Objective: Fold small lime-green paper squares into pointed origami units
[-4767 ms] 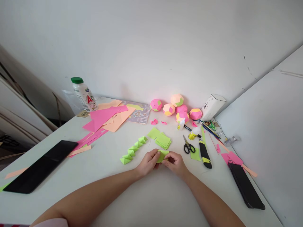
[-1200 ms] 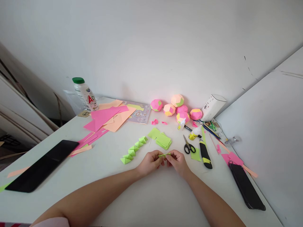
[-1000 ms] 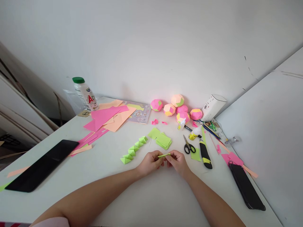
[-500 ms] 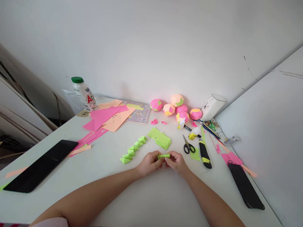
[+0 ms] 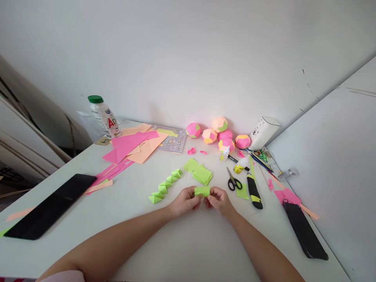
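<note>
A small light-green piece of paper [image 5: 202,191] is stretched between my two hands. My left hand [image 5: 185,201] pinches its left end, and my right hand [image 5: 219,201] pinches the right end, the thumbs at its lower edge. Just beyond my hands lies a stack of green paper pieces [image 5: 202,175]. To the left, several folded green paper units [image 5: 165,187] form a slanting row. Black-handled scissors [image 5: 234,183] lie to the right, beside a green paper piece [image 5: 242,192] and a black and yellow box cutter [image 5: 254,192].
Several faceted paper balls [image 5: 220,124] sit against the wall. Glue bottles [image 5: 241,165] stand before them. At left are pink and orange sheets [image 5: 129,145], a white bottle with a green cap [image 5: 104,117] and a black tablet [image 5: 51,205]. A black case [image 5: 305,231] lies at right.
The green paper has turned from a narrow, edge-on strip to a wider face towards me. My fingers have shifted slightly on it, and the other things stay put.
</note>
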Demonstrator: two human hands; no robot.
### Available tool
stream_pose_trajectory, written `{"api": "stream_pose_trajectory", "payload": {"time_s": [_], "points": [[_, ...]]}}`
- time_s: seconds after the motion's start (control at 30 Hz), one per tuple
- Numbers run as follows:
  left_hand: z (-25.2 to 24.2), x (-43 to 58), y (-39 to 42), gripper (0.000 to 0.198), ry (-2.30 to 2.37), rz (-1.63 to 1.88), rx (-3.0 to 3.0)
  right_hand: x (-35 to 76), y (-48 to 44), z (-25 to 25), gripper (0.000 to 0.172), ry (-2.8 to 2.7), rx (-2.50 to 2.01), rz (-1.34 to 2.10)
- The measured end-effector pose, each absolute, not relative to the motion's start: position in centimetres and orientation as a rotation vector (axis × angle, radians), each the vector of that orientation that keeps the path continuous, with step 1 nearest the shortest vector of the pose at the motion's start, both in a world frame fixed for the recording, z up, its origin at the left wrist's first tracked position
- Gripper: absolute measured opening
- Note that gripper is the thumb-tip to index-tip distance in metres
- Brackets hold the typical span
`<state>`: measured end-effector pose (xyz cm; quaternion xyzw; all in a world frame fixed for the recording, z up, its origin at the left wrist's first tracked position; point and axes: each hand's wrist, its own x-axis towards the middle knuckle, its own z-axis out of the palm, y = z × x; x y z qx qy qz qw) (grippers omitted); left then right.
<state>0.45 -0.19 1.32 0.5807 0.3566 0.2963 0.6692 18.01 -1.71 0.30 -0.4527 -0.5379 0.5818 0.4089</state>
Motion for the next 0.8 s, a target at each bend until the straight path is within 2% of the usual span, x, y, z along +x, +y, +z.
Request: {"api": "stream_pose_trajectory", "payload": {"time_s": [0.2, 0.33, 0.53, 0.8], "points": [[1.26, 0.38, -0.07, 0.027, 0.806, 0.729, 1.278, 18.15, -1.46, 0.59, 0.013, -1.246, -1.036, 1.468], [1.23, 0.50, -0.11, 0.024, 0.799, 0.716, 1.261, 17.79, -1.66, 0.99, 0.019, -1.352, -1.082, 1.466], [1.18, 0.66, -0.23, 0.015, 0.820, 0.683, 1.292, 17.76, -1.74, 0.73, 0.016, -1.383, -1.137, 1.435], [0.87, 0.55, -0.21, 0.022, 0.795, 0.796, 1.178, 17.83, -1.44, 0.64, 0.013, -1.213, -1.101, 1.410]]}}
